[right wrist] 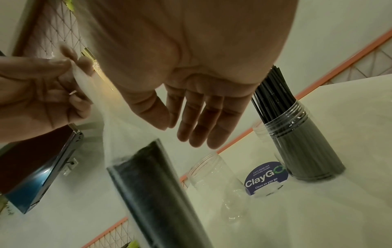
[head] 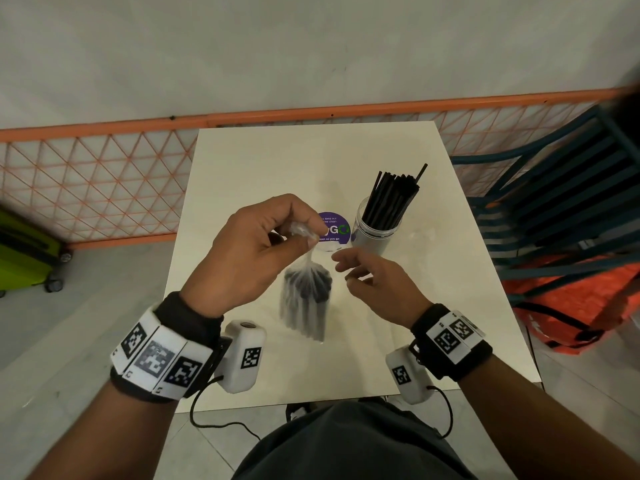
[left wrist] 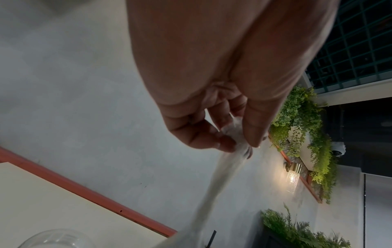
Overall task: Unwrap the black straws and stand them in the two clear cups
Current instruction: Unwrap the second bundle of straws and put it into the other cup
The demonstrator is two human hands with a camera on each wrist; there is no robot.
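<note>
My left hand (head: pixel 277 233) pinches the gathered top of a clear plastic wrapper (head: pixel 304 268) above the table; a bundle of black straws (head: pixel 306 303) hangs inside it, blurred. The pinch shows in the left wrist view (left wrist: pixel 237 141) with the wrapper (left wrist: pixel 218 181) trailing down. My right hand (head: pixel 360 268) hovers just right of the bundle, fingers relaxed and empty (right wrist: pixel 195 120). A clear cup (head: pixel 375 230) full of loose black straws (head: pixel 391 195) stands at the back right. A second, empty clear cup (right wrist: pixel 214 181) stands left of it, behind the wrapped bundle (right wrist: pixel 157 189).
A round purple sticker (head: pixel 334 228) lies on the white table (head: pixel 263 161). An orange mesh fence (head: pixel 86 174) runs behind it. A dark slatted chair (head: pixel 561 202) and an orange bag (head: pixel 581 299) are at the right, a green case (head: pixel 24 254) at the left.
</note>
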